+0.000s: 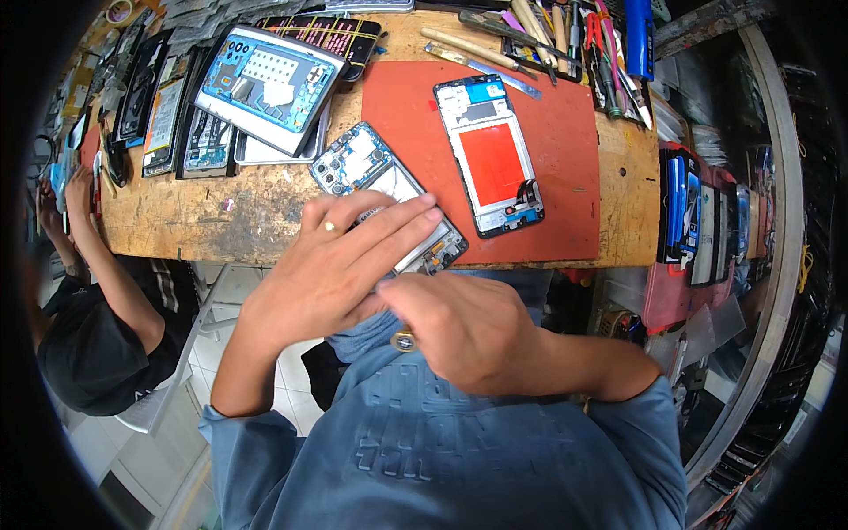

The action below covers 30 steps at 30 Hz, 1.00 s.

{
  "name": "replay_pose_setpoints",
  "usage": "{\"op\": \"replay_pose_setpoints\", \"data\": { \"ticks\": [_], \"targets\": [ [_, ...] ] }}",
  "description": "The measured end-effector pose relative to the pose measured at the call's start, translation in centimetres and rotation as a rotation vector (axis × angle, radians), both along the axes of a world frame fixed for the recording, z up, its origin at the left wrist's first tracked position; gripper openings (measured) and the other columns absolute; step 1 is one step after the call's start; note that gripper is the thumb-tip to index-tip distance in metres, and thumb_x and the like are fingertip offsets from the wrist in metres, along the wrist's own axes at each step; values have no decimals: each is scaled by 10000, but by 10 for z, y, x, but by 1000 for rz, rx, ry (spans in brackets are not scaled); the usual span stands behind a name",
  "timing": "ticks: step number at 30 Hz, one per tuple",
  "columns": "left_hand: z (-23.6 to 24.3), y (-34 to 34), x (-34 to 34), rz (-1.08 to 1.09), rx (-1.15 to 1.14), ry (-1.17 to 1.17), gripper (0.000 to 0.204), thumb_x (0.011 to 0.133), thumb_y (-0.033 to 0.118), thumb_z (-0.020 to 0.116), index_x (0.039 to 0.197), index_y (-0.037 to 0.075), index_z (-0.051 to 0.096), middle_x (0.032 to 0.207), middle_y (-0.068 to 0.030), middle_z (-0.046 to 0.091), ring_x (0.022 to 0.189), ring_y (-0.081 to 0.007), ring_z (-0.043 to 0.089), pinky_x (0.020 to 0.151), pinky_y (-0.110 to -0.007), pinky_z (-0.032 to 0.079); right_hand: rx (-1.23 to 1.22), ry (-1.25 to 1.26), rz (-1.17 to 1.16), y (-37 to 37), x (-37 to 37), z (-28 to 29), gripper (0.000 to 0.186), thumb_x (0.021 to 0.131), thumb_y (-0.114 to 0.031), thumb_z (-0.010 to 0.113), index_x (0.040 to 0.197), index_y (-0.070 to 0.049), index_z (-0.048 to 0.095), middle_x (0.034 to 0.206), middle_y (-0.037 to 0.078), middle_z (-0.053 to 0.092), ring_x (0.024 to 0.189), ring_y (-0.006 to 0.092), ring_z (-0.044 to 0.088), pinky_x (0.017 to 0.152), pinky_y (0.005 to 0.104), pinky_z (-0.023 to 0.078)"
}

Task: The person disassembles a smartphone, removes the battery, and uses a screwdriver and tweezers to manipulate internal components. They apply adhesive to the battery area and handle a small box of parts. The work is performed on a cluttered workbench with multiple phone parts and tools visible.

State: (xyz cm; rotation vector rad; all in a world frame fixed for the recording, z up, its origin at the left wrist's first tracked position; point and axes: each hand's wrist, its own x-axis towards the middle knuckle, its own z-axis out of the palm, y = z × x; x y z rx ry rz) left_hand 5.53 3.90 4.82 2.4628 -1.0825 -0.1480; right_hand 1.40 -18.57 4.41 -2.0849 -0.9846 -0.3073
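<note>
An opened phone [355, 161], its blue circuit board and silver battery bare, lies slanted at the bench's front edge. My left hand [340, 252] grips it from above, fingers stretched across the battery and the thumb down by the near edge. Close beside, my right hand [468, 331] is closed around a small tool with a round brass-coloured end [404, 341]; the rest of that tool is hidden by my fingers. A second opened phone [493, 155], with a red panel in its middle, rests on the red-brown mat [570, 177] to the right.
A large opened device [269, 84] sits atop other pieces at the back left, near several opened phones [168, 124]. Knives, pliers and other hand tools [565, 35] crowd the back right. Another person's arm [119, 274] reaches to the bench at far left.
</note>
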Motion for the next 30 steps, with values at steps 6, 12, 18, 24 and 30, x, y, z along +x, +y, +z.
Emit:
{"op": "replay_pose_setpoints", "data": {
  "ticks": [6, 12, 18, 24, 30],
  "targets": [
    [-10, -19, 20, -50, 65, -208, 762, 897, 535, 718, 1522, 103, 653, 1512, -66, 652, 1294, -309, 622, 1056, -510, 417, -8, -67, -217, -13, -16, -20, 280, 900, 14, 748, 1172, 58, 694, 1141, 223, 715, 943, 347, 758, 770, 415, 650],
    [-1, -43, -14, 220, 13, -194, 705, 863, 487, 825, 1394, 42, 695, 1398, -99, 671, 1324, -291, 601, 1029, -478, 427, 164, 101, -230, -37, -14, -22, 285, 874, 96, 760, 1154, 69, 714, 1179, 238, 725, 1013, 387, 769, 837, 429, 667],
    [-5, -39, -2, 52, -283, 71, 475, 845, 179, 883, 1268, 8, 748, 1277, -91, 709, 1208, -296, 660, 980, -428, 499, 248, 290, -206, -45, -1, -15, 362, 817, 116, 796, 1168, 80, 715, 1141, 239, 739, 991, 401, 772, 849, 457, 656],
    [-4, -42, -6, 62, -272, 44, 410, 843, 140, 878, 1211, -8, 774, 1246, -92, 717, 1183, -293, 672, 967, -423, 533, 122, 13, -154, -43, -5, -26, 182, 915, 101, 745, 1095, 77, 732, 1113, 244, 771, 984, 373, 797, 813, 422, 695],
    [-4, -44, -8, 87, -298, 49, 424, 828, 91, 875, 1225, -14, 771, 1234, -102, 717, 1175, -300, 676, 979, -421, 545, 117, -300, -129, -44, -13, -68, 164, 920, -9, 785, 1063, 51, 732, 1143, 210, 780, 1092, 355, 792, 881, 392, 704]
  ]
}}
